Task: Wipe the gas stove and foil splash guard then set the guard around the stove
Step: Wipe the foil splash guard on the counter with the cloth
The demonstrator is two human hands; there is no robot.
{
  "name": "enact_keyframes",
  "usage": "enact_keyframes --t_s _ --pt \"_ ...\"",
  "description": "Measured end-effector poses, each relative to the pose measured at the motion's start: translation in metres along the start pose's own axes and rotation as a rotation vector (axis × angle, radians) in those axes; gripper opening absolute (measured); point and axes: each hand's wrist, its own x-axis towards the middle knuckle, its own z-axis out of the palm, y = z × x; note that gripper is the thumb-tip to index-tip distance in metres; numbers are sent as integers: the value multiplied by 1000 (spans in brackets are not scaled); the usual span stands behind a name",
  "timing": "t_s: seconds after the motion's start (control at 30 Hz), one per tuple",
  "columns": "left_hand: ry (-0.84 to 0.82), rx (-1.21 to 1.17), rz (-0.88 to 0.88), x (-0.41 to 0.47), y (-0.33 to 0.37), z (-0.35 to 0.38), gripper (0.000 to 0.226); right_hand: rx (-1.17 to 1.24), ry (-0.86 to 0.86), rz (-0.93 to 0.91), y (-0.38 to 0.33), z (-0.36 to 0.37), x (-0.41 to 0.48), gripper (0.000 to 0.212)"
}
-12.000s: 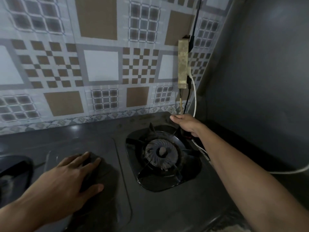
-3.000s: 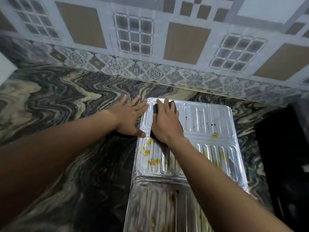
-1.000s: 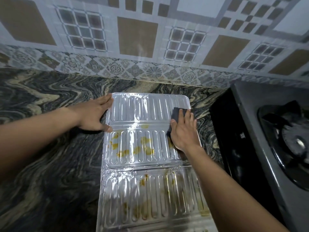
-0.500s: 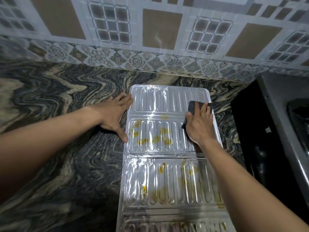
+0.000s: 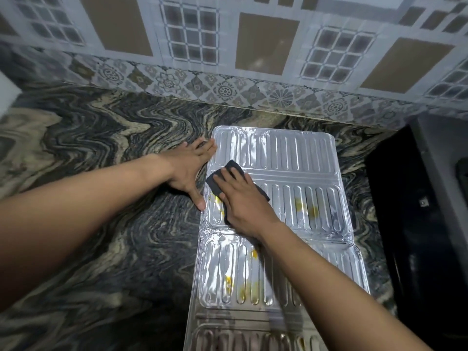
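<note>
The silver ribbed foil splash guard lies flat and unfolded on the marble counter, with yellow stains on its middle and nearer panels. My right hand presses a dark cloth onto the left part of the far panel. My left hand lies flat, fingers spread, on the counter against the guard's left edge, thumb touching the foil. Only a dark edge of the gas stove shows at the far right.
The swirled dark marble counter stretches left of the guard. A patterned tile wall rises just behind it. A dark gap lies between the guard and the stove on the right.
My right hand has slid the cloth from the guard's right edge across to its left side. My left hand has stayed at the left edge.
</note>
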Motion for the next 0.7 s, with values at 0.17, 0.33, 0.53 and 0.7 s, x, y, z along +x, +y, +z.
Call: enact_keyframes --t_s 0.17,0.33,0.53,0.7 --pt "-32 -7 2 0 1 -4 171 -11 -84 -94 -3 0 -16 53" --pt "-42 10 -9 -2 4 -6 168 8 -125 -125 0 -1 -38 59" --pt "-62 3 -20 -3 4 -8 173 17 -84 -24 7 -1 -67 56" --pt "-75 -17 -81 -5 14 -13 172 -19 42 187 23 -1 -84 53"
